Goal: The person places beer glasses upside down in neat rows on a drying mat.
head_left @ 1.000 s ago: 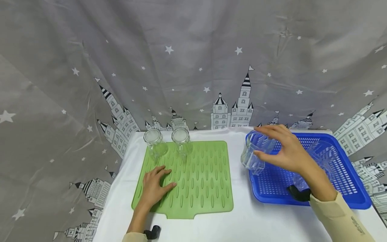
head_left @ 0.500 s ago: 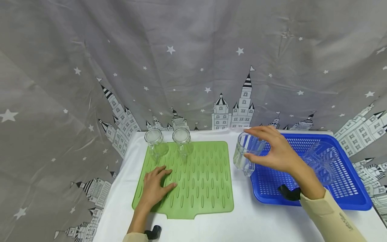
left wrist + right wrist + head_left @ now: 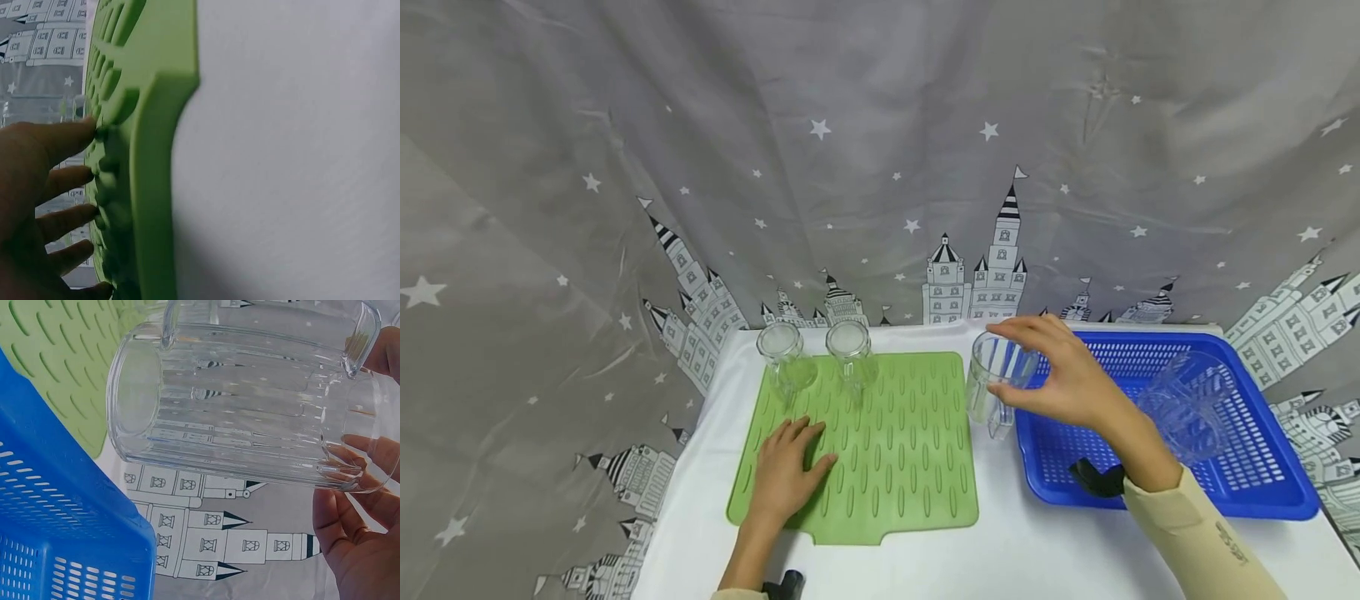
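My right hand (image 3: 1071, 379) grips a clear glass mug (image 3: 982, 392) near its rim, thumb and fingers on opposite sides. The mug is upright, between the green mat and the blue basket. In the right wrist view the handled mug (image 3: 237, 406) fills the upper half, its base pointing toward the mat. My left hand (image 3: 786, 471) rests on the left part of the green ridged mat (image 3: 917, 483) with fingers spread; the left wrist view has its fingertips on the ridges. Beyond it, two glass mugs (image 3: 848, 354) stand base-up at the mat's far left edge.
A blue perforated plastic basket (image 3: 1033, 483) stands at the right, with clear glassware (image 3: 1187, 408) lying in its right part. White cloth (image 3: 940, 567) covers the table. A grey curtain (image 3: 865, 83) with printed castles hangs right behind the table's back edge.
My right hand has carried the glass mug leftward from over the basket's left edge to the gap beside the mat. The left hand has stayed in place on the mat.
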